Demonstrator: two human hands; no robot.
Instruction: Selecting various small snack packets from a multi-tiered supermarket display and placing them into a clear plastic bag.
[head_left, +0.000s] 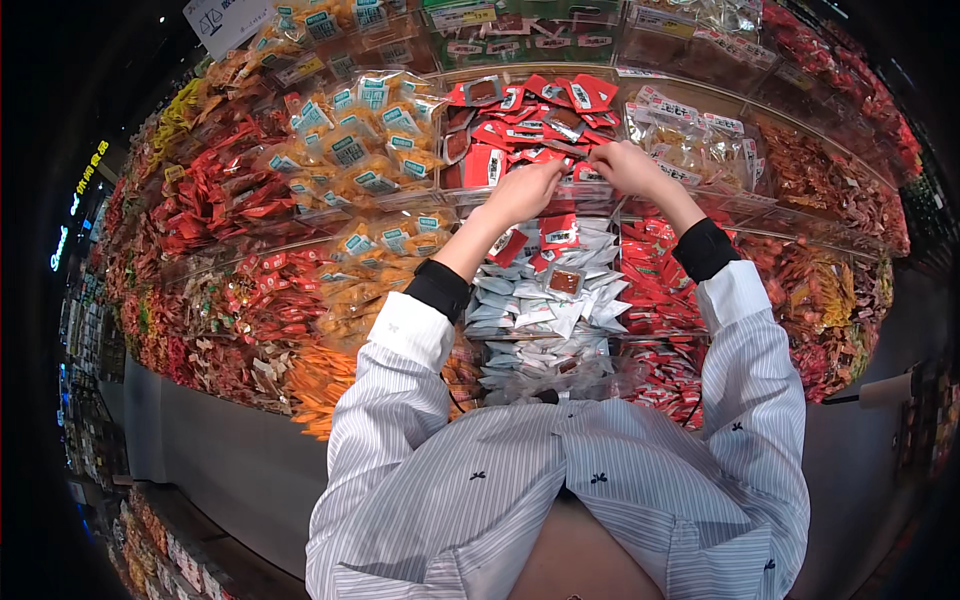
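A clear bin (529, 201) full of small red snack packets (486, 165) lies before me, some turned to show a transparent side with brown food. Over its front part, my left hand (527, 189) reaches in with fingers bent together among the packets; what they hold is hidden. My right hand (632, 166) is just to the right, its fingertips pinched at the end of a flat packet (564, 148) seen nearly edge-on. The left fingertips are close below that packet, and whether they touch it is unclear.
Bagged orange snacks (367, 135) fill the bin on the left. Clear packs with white labels (686, 142) are on the right. Silvery-white packets (547, 300) lie in the lower tier, with a few red ones on top. Clear dividers and rims (439, 142) separate the bins.
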